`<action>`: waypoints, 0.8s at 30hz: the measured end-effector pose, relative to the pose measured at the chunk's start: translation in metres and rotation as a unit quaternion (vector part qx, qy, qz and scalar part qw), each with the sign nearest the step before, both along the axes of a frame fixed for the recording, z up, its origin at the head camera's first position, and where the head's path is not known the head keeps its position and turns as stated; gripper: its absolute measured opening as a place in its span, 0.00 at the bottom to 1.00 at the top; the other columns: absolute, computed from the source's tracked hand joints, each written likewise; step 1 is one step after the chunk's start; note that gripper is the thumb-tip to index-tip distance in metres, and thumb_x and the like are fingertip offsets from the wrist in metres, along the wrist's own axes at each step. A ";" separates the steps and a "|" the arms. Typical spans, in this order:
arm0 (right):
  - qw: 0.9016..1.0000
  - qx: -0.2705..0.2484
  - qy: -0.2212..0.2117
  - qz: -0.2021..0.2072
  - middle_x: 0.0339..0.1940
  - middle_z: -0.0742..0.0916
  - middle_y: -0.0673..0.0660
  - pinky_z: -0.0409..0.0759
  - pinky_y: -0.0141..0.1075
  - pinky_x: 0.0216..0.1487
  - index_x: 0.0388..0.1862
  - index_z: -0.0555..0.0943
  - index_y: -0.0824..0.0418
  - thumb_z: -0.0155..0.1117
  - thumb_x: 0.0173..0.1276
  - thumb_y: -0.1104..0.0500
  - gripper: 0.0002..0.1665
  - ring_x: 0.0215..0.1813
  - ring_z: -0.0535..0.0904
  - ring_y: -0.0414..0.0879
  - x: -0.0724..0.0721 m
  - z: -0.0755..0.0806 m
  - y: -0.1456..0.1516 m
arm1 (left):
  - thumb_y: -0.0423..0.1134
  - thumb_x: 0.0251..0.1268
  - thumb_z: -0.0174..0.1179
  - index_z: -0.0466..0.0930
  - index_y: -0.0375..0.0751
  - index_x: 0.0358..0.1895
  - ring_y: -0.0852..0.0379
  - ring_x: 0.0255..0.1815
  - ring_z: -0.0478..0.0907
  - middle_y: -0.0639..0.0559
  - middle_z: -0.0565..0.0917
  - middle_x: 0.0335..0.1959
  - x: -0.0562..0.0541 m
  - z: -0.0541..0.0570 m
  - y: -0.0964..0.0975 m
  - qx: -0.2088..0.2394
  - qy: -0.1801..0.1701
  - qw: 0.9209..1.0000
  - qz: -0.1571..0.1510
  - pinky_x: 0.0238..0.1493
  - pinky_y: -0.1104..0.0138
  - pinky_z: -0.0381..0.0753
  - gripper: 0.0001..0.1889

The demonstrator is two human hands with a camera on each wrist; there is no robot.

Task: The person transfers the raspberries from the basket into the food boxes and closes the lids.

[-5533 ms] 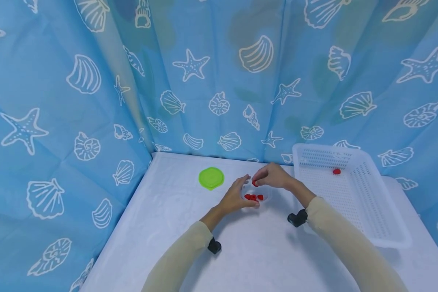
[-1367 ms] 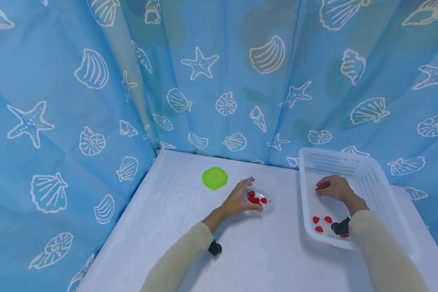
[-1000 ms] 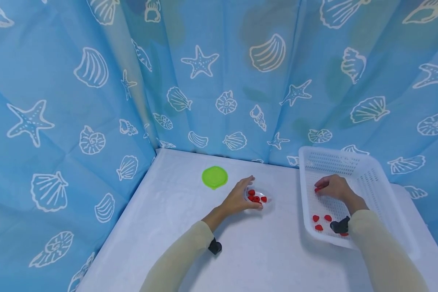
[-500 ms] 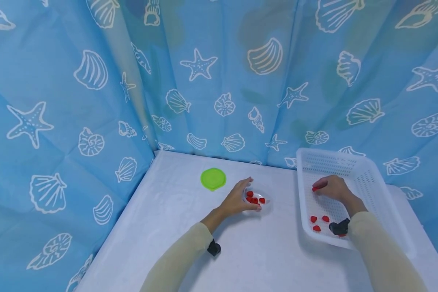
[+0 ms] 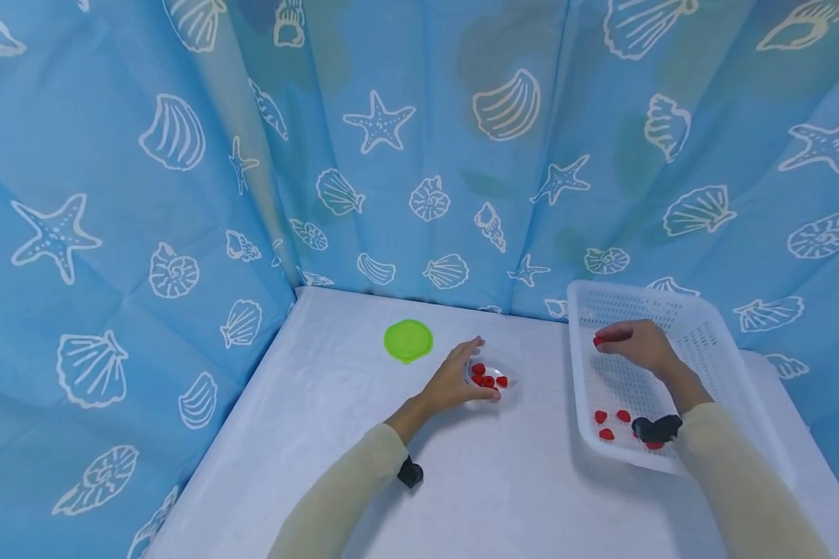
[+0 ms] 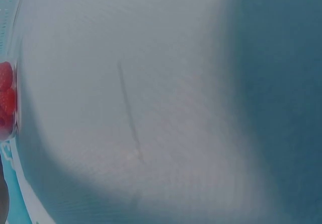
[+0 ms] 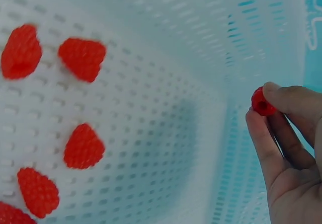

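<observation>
My right hand (image 5: 639, 344) pinches a raspberry (image 7: 262, 102) between thumb and fingers, raised above the floor of the white perforated basket (image 5: 730, 380). More raspberries (image 7: 84, 147) lie loose on the basket floor, mostly towards its near end. My left hand (image 5: 454, 380) curves its thumb and fingers round a small clear container (image 5: 510, 373) on the table. Several raspberries (image 5: 488, 381) sit inside it. In the left wrist view, only a sliver of the container with raspberries (image 6: 6, 100) shows at the left edge.
A green lid (image 5: 409, 341) with a small tab lies flat on the white-covered table (image 5: 489, 481), beyond the left hand. Blue seashell-print curtains (image 5: 391, 194) stand behind and to the left. The basket's raised walls surround the right hand's area.
Earlier my right hand held a raspberry over the clear container; it then moved right into the basket. Over the last half second it has lifted with a raspberry. My left hand stays put.
</observation>
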State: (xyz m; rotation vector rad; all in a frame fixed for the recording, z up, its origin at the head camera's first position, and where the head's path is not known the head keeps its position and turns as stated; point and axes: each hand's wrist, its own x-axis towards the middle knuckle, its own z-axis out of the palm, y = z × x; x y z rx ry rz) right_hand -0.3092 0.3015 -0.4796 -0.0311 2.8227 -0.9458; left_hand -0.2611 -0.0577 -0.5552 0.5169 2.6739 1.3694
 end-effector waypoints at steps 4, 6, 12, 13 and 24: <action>1.000 -0.025 0.012 0.000 0.59 0.80 0.67 0.69 0.68 0.56 0.62 0.77 0.58 0.72 0.60 0.46 0.33 0.57 0.75 0.66 0.001 0.008 -0.004 | 0.57 0.46 0.75 0.53 0.57 0.77 0.55 0.71 0.61 0.56 0.64 0.71 0.000 0.000 0.000 -0.003 0.001 1.000 -0.001 0.60 0.55 0.75 0.54; 0.999 -0.036 0.019 0.000 0.59 0.79 0.67 0.70 0.68 0.55 0.63 0.77 0.58 0.72 0.60 0.46 0.34 0.57 0.76 0.66 0.001 0.011 -0.006 | 0.57 0.46 0.75 0.53 0.59 0.77 0.55 0.71 0.61 0.56 0.64 0.71 0.000 0.001 0.000 -0.004 0.001 1.000 -0.001 0.61 0.55 0.74 0.54; 0.996 -0.067 0.052 0.008 0.59 0.80 0.66 0.71 0.65 0.56 0.64 0.76 0.60 0.73 0.61 0.49 0.34 0.57 0.77 0.65 0.003 0.021 -0.014 | 0.56 0.46 0.75 0.53 0.61 0.77 0.56 0.71 0.61 0.57 0.64 0.72 0.002 0.001 0.002 0.000 -0.002 1.000 0.000 0.62 0.54 0.73 0.53; 0.996 -0.069 0.057 0.011 0.59 0.80 0.65 0.71 0.65 0.56 0.64 0.76 0.60 0.73 0.61 0.49 0.34 0.57 0.77 0.65 0.004 0.023 -0.016 | 0.56 0.46 0.75 0.53 0.61 0.77 0.56 0.71 0.61 0.57 0.64 0.71 0.002 0.001 0.002 0.001 -0.003 1.000 0.000 0.62 0.54 0.73 0.53; 0.988 -0.105 0.085 0.072 0.54 0.83 0.63 0.78 0.52 0.56 0.59 0.79 0.61 0.71 0.63 0.52 0.27 0.54 0.79 0.58 0.012 0.045 -0.052 | 0.56 0.46 0.75 0.54 0.57 0.77 0.56 0.71 0.62 0.54 0.64 0.72 -0.001 0.000 0.000 0.014 0.000 1.000 -0.010 0.63 0.53 0.71 0.53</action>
